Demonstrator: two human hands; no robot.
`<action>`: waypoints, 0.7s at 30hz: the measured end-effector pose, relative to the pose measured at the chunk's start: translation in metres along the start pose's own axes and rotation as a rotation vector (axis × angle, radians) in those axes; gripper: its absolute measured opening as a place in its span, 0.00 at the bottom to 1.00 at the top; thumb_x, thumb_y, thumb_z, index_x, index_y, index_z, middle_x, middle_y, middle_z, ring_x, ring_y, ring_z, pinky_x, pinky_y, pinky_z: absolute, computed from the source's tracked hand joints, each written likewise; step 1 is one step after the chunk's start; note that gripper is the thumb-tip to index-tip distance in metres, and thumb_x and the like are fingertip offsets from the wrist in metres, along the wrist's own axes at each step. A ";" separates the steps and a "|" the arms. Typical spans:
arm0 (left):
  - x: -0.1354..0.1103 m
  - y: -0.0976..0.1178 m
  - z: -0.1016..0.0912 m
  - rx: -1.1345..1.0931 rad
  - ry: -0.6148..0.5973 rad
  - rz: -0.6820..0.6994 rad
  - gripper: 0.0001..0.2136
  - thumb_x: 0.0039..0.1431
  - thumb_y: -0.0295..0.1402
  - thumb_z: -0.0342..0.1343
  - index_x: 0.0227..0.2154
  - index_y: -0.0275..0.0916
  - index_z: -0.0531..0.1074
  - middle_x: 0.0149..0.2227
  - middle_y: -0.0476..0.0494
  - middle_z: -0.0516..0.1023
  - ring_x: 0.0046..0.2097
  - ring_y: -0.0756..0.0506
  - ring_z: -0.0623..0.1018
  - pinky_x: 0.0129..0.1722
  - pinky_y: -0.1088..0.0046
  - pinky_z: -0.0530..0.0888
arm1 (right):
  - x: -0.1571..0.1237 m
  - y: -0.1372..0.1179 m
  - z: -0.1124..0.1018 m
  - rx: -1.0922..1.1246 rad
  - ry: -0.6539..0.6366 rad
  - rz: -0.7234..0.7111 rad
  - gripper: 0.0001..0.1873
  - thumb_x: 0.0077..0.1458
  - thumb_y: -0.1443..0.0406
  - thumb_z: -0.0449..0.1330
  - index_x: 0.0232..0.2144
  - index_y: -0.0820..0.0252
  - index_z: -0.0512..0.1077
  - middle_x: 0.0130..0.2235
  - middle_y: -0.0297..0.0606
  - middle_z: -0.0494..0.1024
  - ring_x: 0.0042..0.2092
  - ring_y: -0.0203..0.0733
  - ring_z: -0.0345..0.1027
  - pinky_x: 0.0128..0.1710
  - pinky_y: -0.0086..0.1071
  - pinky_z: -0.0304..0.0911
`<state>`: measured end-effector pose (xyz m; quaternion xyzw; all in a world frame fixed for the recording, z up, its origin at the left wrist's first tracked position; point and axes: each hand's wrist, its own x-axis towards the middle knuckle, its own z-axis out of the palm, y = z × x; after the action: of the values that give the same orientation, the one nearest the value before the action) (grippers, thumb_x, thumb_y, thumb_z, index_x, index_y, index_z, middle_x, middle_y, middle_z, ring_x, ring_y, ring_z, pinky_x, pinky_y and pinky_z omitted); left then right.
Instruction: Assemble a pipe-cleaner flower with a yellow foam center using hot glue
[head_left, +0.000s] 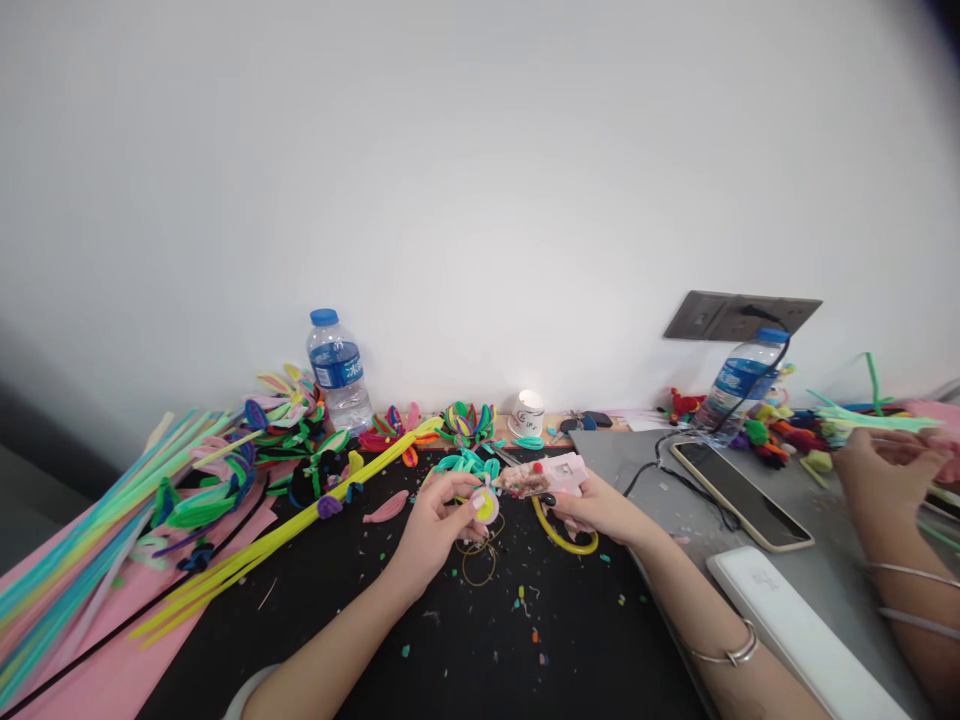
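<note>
In my left hand, the thumb and fingers pinch a small yellow disc with a pale pink rim. My right hand is wrapped round a pink glue gun, whose tip points left, close to the disc. Just behind the disc lies a bundle of turquoise pipe-cleaner loops, partly covered by my left fingers. Below the glue gun curves a yellow loop. A thin tan ring of cord rests on the black mat under my hands.
Long pipe cleaners and yellow strips spread at left. Water bottles and a paper cup stand by the wall. A phone and white case lie right, near another person's hand.
</note>
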<state>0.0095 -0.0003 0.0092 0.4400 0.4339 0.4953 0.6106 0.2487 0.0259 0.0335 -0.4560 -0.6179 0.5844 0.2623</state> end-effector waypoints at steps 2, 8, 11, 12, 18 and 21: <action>-0.001 0.001 0.000 -0.001 -0.001 -0.002 0.16 0.44 0.40 0.65 0.34 0.38 0.70 0.33 0.48 0.76 0.24 0.51 0.78 0.26 0.73 0.78 | 0.001 0.003 -0.001 0.012 -0.005 -0.011 0.21 0.48 0.53 0.63 0.37 0.63 0.66 0.15 0.21 0.58 0.17 0.27 0.47 0.16 0.23 0.42; 0.000 0.001 0.001 0.004 -0.010 -0.001 0.15 0.45 0.39 0.64 0.34 0.38 0.71 0.32 0.49 0.76 0.23 0.51 0.77 0.25 0.74 0.77 | 0.004 0.010 -0.004 0.038 -0.012 -0.041 0.25 0.48 0.49 0.63 0.37 0.64 0.66 0.17 0.23 0.61 0.16 0.27 0.48 0.15 0.23 0.43; 0.000 0.000 0.000 0.003 -0.015 -0.004 0.15 0.45 0.39 0.64 0.34 0.38 0.71 0.32 0.49 0.76 0.23 0.51 0.77 0.25 0.74 0.77 | 0.004 0.011 -0.004 0.036 -0.012 -0.049 0.26 0.48 0.48 0.63 0.36 0.65 0.66 0.16 0.23 0.60 0.16 0.26 0.47 0.15 0.23 0.43; 0.001 -0.001 0.000 0.002 -0.016 -0.007 0.15 0.45 0.39 0.64 0.34 0.38 0.71 0.32 0.49 0.76 0.23 0.52 0.77 0.25 0.74 0.77 | 0.004 0.011 -0.004 0.037 -0.012 -0.049 0.26 0.48 0.48 0.63 0.36 0.64 0.66 0.16 0.23 0.60 0.16 0.26 0.47 0.15 0.23 0.43; 0.001 -0.001 0.000 -0.009 -0.029 -0.008 0.14 0.45 0.38 0.64 0.34 0.38 0.71 0.30 0.51 0.75 0.23 0.51 0.77 0.25 0.74 0.77 | 0.004 0.012 -0.006 0.042 -0.014 -0.059 0.25 0.49 0.48 0.63 0.38 0.63 0.65 0.15 0.21 0.59 0.16 0.27 0.47 0.16 0.23 0.45; 0.000 -0.001 0.001 0.000 -0.032 -0.004 0.14 0.45 0.38 0.64 0.34 0.38 0.71 0.31 0.51 0.74 0.23 0.51 0.77 0.25 0.75 0.77 | 0.004 0.013 -0.006 0.038 -0.005 -0.059 0.25 0.48 0.48 0.63 0.37 0.63 0.65 0.16 0.22 0.61 0.17 0.27 0.47 0.16 0.23 0.46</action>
<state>0.0103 0.0000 0.0088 0.4470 0.4248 0.4867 0.6187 0.2554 0.0312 0.0210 -0.4311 -0.6205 0.5891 0.2866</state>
